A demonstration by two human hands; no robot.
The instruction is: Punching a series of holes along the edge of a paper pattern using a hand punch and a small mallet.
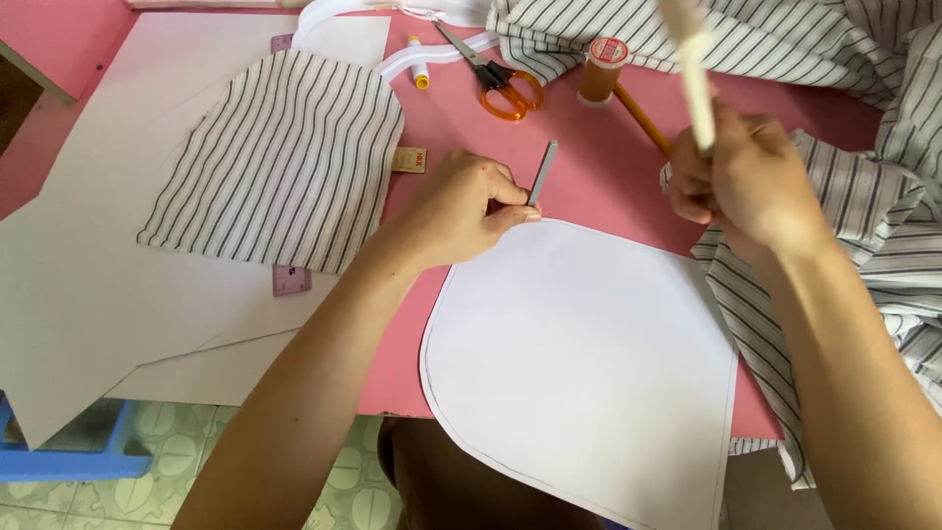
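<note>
Starting at far left: large white paper sheets (pixel 88 285) lie flat over the left part of the pink table (pixel 589 167), overhanging its near edge. On them rests 1 cut piece of striped fabric (pixel 285 162), dome-shaped, flat, with a pink ruler (pixel 291 280) sticking out under its near edge. A small tan label (pixel 410 159) sits on the table just right of that piece.

Far centre: orange-handled scissors (pixel 500 80), blades closed, pointing far-left; a white strip (pixel 432 54) and a small yellow-tipped marker (pixel 420 71) beside them. A brown thread spool (pixel 602 69) stands upright to the right of the scissors, with an orange pencil (pixel 643 118) running from it toward the right hand.

Left hand (pixel 461 206): fingers curled closed, thumb and forefinger pinching 1 small grey flat stick (pixel 542 172), probably chalk, held upright at the far edge of the white rounded pattern piece (pixel 579 363). That piece lies flat at near centre, its curved edge outlined in pencil, overhanging the table's near edge.

Right hand (pixel 746 177): closed in a fist around a white rod-like object (pixel 695 83), blurred; cannot tell what it is. The hand is raised over striped cloth (pixel 863 226) heaped across the right side and far edge of the table.
</note>
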